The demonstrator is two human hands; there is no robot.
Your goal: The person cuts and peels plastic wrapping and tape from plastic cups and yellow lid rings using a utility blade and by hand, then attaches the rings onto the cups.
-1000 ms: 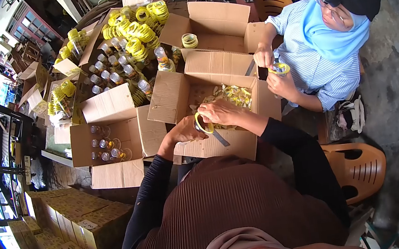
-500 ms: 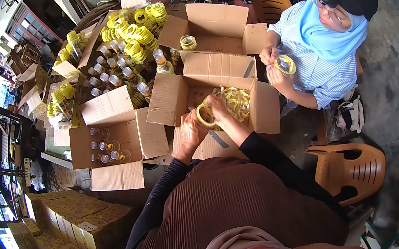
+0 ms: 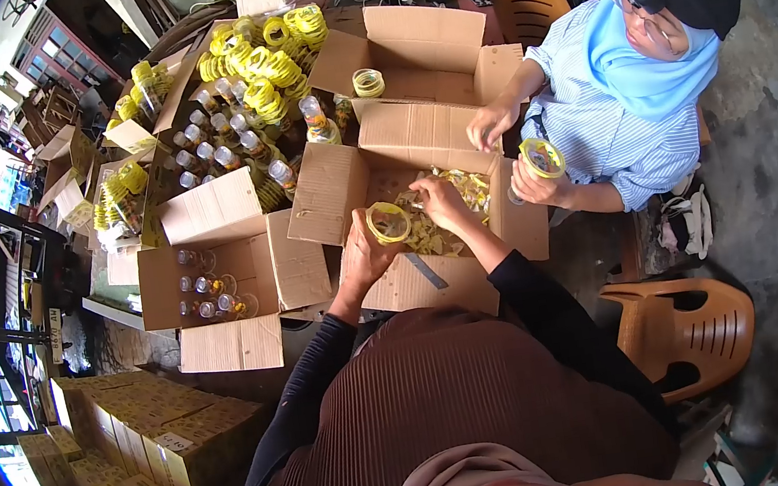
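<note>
My left hand is wrapped round a yellow-rimmed ring or cup, its round opening facing up, over the near left edge of an open cardboard box. Just right of it, my right hand has its fingers pinched together above the box; what they hold, if anything, is too small to name. Yellow and whitish scraps lie inside this box. Across the corner, a co-worker holds a similar yellow-rimmed item in one hand, the other hand reaching toward the box.
A cardboard box at the left holds several clear-capped containers. Behind are many yellow rings and capped bottles. Another open box stands at the back, a ring roll near it. An orange chair is at the right.
My right hand has come off the yellow ring and moved right, while my left keeps hold of it and has shifted left. The co-worker's hands have parted.
</note>
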